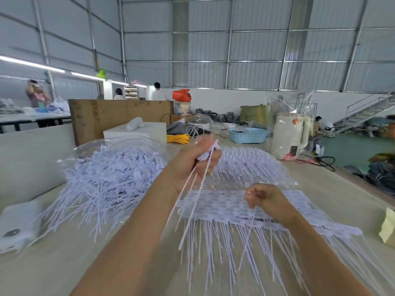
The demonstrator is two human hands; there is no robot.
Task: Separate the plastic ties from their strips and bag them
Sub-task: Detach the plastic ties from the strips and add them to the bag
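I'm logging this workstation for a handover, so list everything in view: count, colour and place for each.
loose ties: a large heap, white, in an open clear bag on the table's left
tie strips: a stack, white, table centre, tails hanging toward the viewer
held ties: a few, white, hanging from the left hand
table: one, beige, foreground
basket: one, light blue, far side of the table
kettle: one, cream, far right, under clear plastic
yellow cord: one bundle, behind the left hand
white box: one, behind the bag
cardboard panel: one, brown, behind the box
people: several, background, too far to detail
left hand: raised, grips the tie heads
right hand: over the strips, pinches one tie
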